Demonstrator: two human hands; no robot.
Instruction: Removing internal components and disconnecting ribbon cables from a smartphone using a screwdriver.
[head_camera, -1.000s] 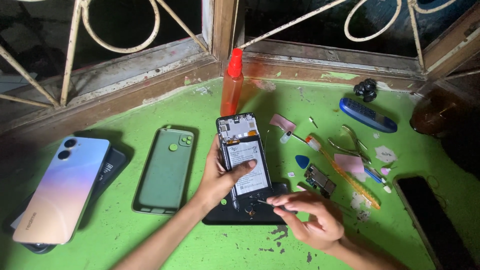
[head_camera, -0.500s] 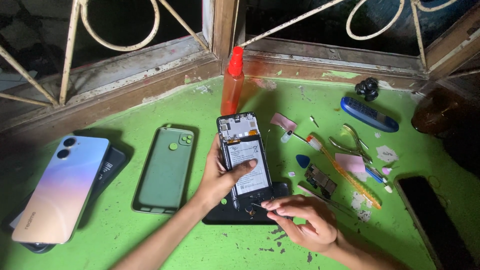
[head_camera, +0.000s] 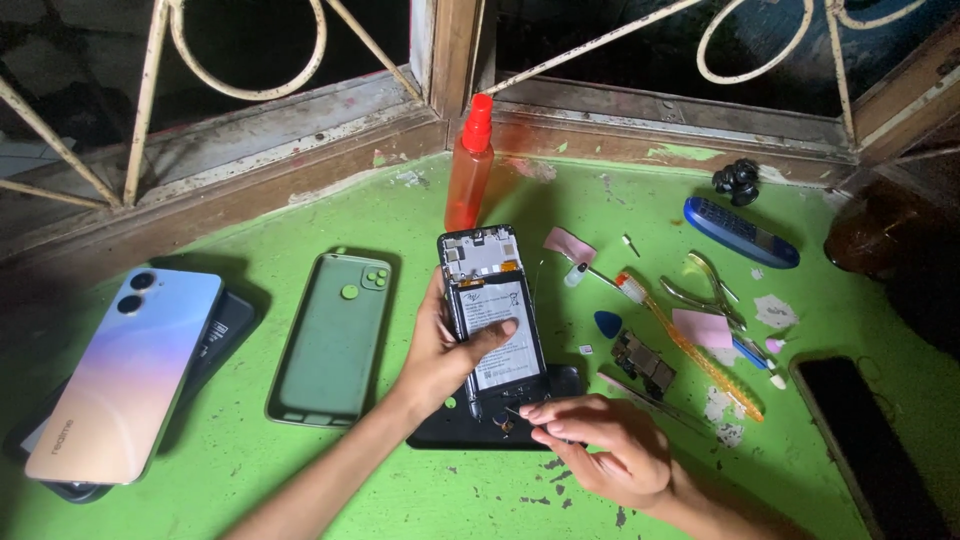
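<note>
right hand (head_camera: 600, 455): nearest you, low on the green worktop (head_camera: 420, 500), its fingertips pinched on something thin at the phone's bottom end; a tool or a screw, you cannot tell.
left hand (head_camera: 440, 355): wrapped round the left edge of the opened phone (head_camera: 490, 320), thumb pressed flat across the battery (head_camera: 500, 335), clamping it down.
opened phone: back cover off, lying face down on a dark mat (head_camera: 440, 430) at the middle of the worktop, its top end pointing at the window.
handling: judged light, stiff and thin; the exposed board and battery look fragile, so you hold it by the side frame and keep pressure off the board.
left of it: a green phone case (head_camera: 330, 335), then a pastel phone (head_camera: 125, 375) stacked on a dark one.
right of it: a blue pick (head_camera: 607, 323), a toothbrush (head_camera: 690, 345), pliers (head_camera: 700, 290).
far edge: an orange spray bottle (head_camera: 470, 170) by the window frame (head_camera: 300, 130).
</note>
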